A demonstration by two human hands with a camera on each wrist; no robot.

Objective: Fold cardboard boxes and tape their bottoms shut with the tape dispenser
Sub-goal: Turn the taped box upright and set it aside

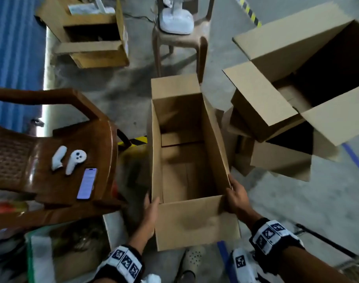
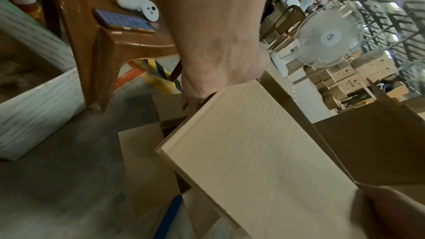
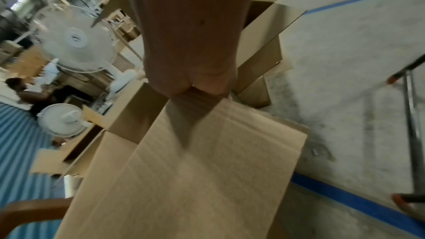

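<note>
Cardboard box [image 1: 186, 160], open at the top and standing upright on the concrete floor [image 1: 297, 201], sits directly below the person, between a brown plastic chair [image 1: 52, 160] and a heap of other open boxes [image 1: 297, 88]. The left hand [image 1: 151, 209] reaches down along the box's near left corner, palm against the outside, thumb hooked over the top edge and fingers wrapped round the corner. The right hand [image 1: 237, 198] mirrors it at the near right corner, fingers curled over the rim and gripping the cardboard; the right wrist view shows the knuckles [image 3: 207, 79] bent over the panel's edge. Both forearms slant inward from wrist bands printed with black-and-white markers.

Two hands hold one box. On the chair seat lie two white handheld controllers [image 1: 69, 160] and one phone [image 1: 86, 183], screen lit. One more open box [image 1: 92, 33] stands at the far left, and the heap on the right looks like two or three boxes, though blur makes the count unsure. One white fan base [image 1: 175, 19] rests on a second chair [image 1: 178, 43].
</note>
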